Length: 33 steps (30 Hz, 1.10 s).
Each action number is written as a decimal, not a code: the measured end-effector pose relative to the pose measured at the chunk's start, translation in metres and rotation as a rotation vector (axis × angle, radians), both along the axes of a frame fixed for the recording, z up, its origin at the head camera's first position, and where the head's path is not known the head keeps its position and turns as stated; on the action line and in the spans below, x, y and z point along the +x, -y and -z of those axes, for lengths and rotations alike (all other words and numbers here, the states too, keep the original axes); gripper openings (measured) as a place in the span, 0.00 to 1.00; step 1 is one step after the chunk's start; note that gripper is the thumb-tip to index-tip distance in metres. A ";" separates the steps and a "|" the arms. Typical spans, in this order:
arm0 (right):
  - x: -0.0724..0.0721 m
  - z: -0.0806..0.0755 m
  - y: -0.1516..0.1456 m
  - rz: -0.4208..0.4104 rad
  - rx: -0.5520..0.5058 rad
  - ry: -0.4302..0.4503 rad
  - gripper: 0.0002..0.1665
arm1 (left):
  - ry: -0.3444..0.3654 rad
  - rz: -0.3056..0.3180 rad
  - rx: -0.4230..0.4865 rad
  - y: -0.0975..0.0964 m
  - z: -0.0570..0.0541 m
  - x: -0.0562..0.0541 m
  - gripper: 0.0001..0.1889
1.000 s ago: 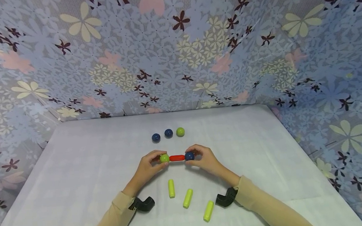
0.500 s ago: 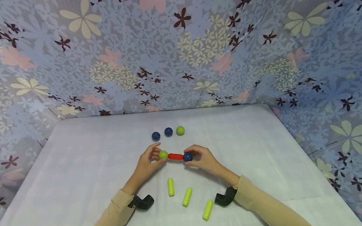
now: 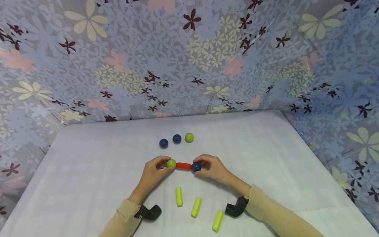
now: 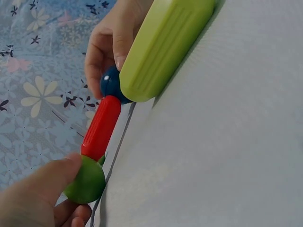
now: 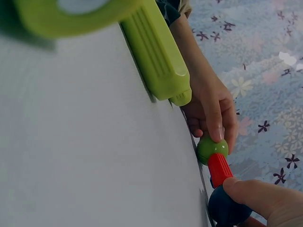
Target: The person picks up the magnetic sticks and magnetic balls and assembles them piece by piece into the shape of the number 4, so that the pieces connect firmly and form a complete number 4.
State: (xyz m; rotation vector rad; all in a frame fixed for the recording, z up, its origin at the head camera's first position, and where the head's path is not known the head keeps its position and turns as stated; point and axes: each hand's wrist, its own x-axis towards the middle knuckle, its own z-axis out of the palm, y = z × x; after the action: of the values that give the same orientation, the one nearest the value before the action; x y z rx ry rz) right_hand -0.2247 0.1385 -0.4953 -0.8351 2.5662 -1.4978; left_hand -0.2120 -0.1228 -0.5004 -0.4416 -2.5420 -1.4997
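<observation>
Head view: I see a white table [image 3: 260, 139] under the left hand [image 3: 153, 171] and right hand [image 3: 215, 167]; yellow-green rods [image 3: 196, 207] lie on their near side, a red rod [image 3: 183, 165] between them, a green ball [image 3: 171, 163] pinched by the left, blue ball [image 3: 196, 166] by the right; loose balls [image 3: 176, 138] beyond.

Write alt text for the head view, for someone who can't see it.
A person's left grip holds a green ball and the right grip a dark blue ball, with a red rod between the balls. Beyond sit two dark blue balls and another green ball; nearer lie three yellow-green rods on a white surface.
</observation>
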 end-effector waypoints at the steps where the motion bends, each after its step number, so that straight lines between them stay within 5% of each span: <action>1: 0.001 0.001 0.000 -0.002 0.003 0.002 0.23 | 0.006 -0.005 0.000 0.000 0.001 0.000 0.17; 16: 0.007 -0.001 -0.001 -0.047 -0.013 0.028 0.24 | -0.033 -0.019 0.051 -0.008 -0.001 -0.003 0.18; 24: 0.019 -0.026 0.007 -0.097 -0.019 0.049 0.22 | -0.006 0.049 0.056 -0.004 0.000 -0.002 0.24; 33: 0.006 -0.006 0.016 -0.162 -0.040 0.089 0.22 | 0.057 0.135 0.027 -0.003 -0.003 -0.003 0.29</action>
State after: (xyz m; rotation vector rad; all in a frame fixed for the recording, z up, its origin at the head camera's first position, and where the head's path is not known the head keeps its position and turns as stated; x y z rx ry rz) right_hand -0.2184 0.1224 -0.4896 -0.9333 2.3518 -1.5067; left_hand -0.2147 -0.1193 -0.4973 -0.5854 -2.5778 -1.6120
